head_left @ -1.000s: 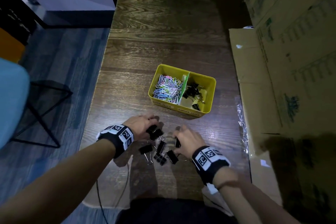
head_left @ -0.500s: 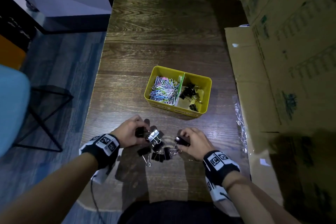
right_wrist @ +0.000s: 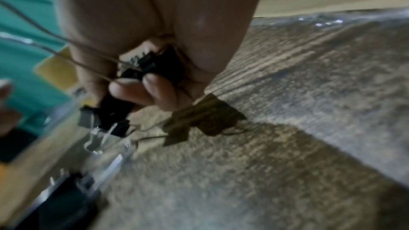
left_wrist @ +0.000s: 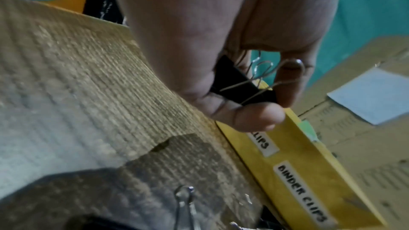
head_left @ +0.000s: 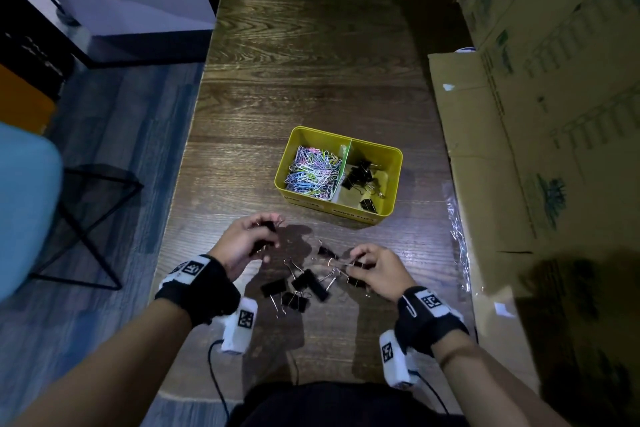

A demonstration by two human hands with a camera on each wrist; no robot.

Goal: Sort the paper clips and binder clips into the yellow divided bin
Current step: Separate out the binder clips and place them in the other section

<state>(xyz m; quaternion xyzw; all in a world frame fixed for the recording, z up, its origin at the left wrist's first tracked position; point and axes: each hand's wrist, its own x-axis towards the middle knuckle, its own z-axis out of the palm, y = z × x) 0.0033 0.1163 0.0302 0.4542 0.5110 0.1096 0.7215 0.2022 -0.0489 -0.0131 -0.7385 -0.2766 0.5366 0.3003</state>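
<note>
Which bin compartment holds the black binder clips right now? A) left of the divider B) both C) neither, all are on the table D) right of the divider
D: in the head view the black binder clips lie in the yellow bin right of the divider, while the coloured paper clips fill the left side.

Both forearms reach forward, each wrist wearing a black band. The left hand (head_left: 242, 243) is lifted, its curled fingers (left_wrist: 261, 116) and thumb holding a grip on a binder clip (left_wrist: 241, 85). The right hand (head_left: 377, 270) is curled too, pinching other binder clips (right_wrist: 155, 64).
</note>
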